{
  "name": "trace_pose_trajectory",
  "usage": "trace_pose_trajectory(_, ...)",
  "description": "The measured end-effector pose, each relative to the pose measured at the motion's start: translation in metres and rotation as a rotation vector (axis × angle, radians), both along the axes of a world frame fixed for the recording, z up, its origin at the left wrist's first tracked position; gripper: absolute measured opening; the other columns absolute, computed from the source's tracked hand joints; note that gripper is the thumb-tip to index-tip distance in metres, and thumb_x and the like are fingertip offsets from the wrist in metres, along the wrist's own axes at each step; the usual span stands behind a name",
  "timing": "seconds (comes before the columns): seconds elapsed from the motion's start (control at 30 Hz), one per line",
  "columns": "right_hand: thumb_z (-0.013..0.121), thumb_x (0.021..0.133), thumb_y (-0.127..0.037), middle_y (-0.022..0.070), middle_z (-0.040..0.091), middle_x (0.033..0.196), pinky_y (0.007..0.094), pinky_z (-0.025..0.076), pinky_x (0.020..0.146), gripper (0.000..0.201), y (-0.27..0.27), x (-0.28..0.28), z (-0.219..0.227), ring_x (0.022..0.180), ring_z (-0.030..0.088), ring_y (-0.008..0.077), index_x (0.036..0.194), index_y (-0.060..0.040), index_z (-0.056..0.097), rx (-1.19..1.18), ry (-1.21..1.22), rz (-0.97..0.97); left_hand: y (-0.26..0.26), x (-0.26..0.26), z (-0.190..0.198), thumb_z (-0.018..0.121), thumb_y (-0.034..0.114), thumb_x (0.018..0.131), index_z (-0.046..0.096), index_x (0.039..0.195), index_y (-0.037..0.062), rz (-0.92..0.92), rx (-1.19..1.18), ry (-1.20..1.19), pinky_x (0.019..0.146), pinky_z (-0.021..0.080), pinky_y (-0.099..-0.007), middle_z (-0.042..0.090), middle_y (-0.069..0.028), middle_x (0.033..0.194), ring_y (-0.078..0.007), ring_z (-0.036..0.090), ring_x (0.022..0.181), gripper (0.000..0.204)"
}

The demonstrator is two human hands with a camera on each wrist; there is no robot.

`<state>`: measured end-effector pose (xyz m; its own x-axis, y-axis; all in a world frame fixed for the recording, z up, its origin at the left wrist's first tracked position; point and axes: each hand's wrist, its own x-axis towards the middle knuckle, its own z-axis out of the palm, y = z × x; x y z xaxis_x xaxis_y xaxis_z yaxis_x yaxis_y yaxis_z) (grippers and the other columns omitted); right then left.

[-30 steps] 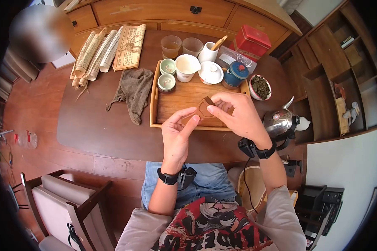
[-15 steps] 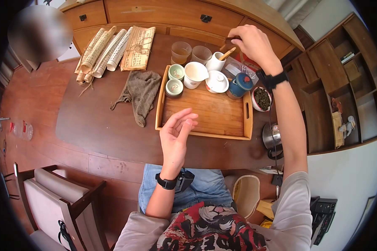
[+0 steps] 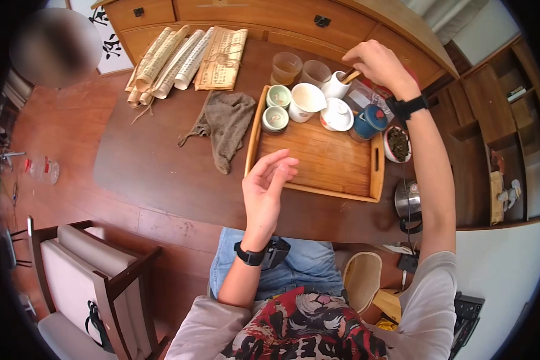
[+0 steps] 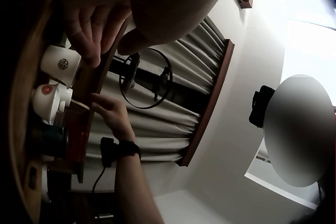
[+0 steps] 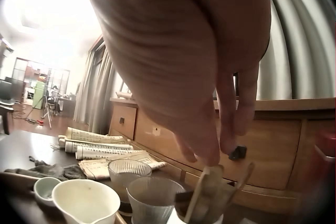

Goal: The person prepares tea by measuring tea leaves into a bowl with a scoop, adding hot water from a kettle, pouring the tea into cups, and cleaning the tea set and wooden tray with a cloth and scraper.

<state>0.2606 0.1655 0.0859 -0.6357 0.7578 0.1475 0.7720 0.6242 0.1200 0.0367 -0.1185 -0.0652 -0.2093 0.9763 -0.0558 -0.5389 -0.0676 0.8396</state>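
Note:
My right hand (image 3: 378,66) is just above a white tool pot (image 3: 337,89) at the back of the tray, fingers pointing down and slightly apart. Wooden tea tools (image 5: 207,195) stick up from the pot right under the fingertips in the right wrist view, beside a dark brown wooden piece (image 5: 182,201). Over the tray's front left edge hovers my left hand (image 3: 264,189), loosely curled with nothing in it. The wooden tray (image 3: 330,156) carries a white pitcher (image 3: 306,101), a lidded white bowl (image 3: 337,114), a blue lidded jar (image 3: 370,122) and small green cups (image 3: 276,118).
Two clear cups (image 3: 286,67) stand behind the tray. A brown cloth (image 3: 225,126) and rolled paper scrolls (image 3: 174,63) lie to the left. On the right are a bowl of tea leaves (image 3: 397,144), a metal kettle (image 3: 407,198) and a partly hidden red box (image 5: 324,155).
My right hand carried the dark brown wooden piece from between both hands to the pot and let it go there. The left hand let go earlier and stays over the tray's front.

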Motion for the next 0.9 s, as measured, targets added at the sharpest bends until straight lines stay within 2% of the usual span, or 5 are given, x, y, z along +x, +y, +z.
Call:
trace_pose_trajectory(0.2, 0.076, 0.101, -0.033, 0.0108, 0.075, 0.089, 0.0468, 0.058, 0.078, 0.028, -0.06, -0.006, 0.011, 0.095, 0.071, 0.0338, 0.094, -0.0062, 0.079, 0.177, 0.148, 0.055, 0.008, -0.048, 0.005, 0.072, 0.009, 0.109, 0.077, 0.127, -0.0038, 0.15, -0.009, 0.277, 0.089, 0.058, -0.0297, 0.08, -0.0098, 0.117, -0.014, 0.073, 0.098, 0.023)
trace_pose_trajectory(0.3, 0.076, 0.101, -0.031, 0.0111, 0.068, 0.079, 0.0468, 0.054, 0.071, 0.031, -0.102, -0.004, 0.009, 0.085, 0.069, 0.0342, 0.086, -0.0044, 0.073, 0.097, 0.264, 0.14, 0.036, -0.103, -0.004, 0.079, 0.005, 0.098, 0.078, 0.123, -0.0001, 0.222, 0.068, 0.813, 0.088, 0.059, -0.0315, 0.08, -0.0118, 0.111, -0.0178, 0.074, 0.096, 0.026)
trace_pose_trajectory(0.4, 0.078, 0.101, -0.029, 0.0125, 0.066, 0.078, 0.0465, 0.053, 0.068, 0.03, -0.143, -0.003, -0.004, 0.076, 0.066, 0.0353, 0.082, -0.0049, 0.073, 0.051, 0.317, 0.16, 0.079, -0.15, 0.004, 0.085, 0.012, 0.092, 0.075, 0.133, 0.0001, 0.205, 0.177, 1.463, 0.105, 0.059, -0.042, 0.076, -0.0178, 0.135, -0.0345, 0.074, 0.12, 0.043)
trace_pose_trajectory(0.6, 0.078, 0.1, -0.024, 0.0116, 0.066, 0.078, 0.0474, 0.055, 0.073, 0.029, -0.2, -0.003, -0.043, 0.082, 0.067, 0.0329, 0.081, -0.0033, 0.072, -0.12, 0.441, 0.167, 0.15, -0.161, -0.025, 0.091, 0.024, 0.085, 0.074, 0.143, 0.0132, -0.16, 0.325, 1.649, 0.119, 0.05, -0.052, 0.07, -0.0198, 0.143, -0.0433, 0.06, 0.138, 0.062)
trace_pose_trajectory(0.9, 0.081, 0.098, -0.02, 0.0121, 0.064, 0.077, 0.0447, 0.052, 0.068, 0.027, -0.237, 0.035, -0.063, 0.079, 0.064, 0.0323, 0.08, -0.0015, 0.07, -0.216, 0.471, 0.016, 0.083, -0.152, -0.013, 0.081, 0.002, 0.082, 0.081, 0.121, 0.0078, -0.436, 0.367, 1.692, 0.112, 0.052, -0.0525, 0.072, -0.0161, 0.137, -0.0442, 0.064, 0.126, 0.039)
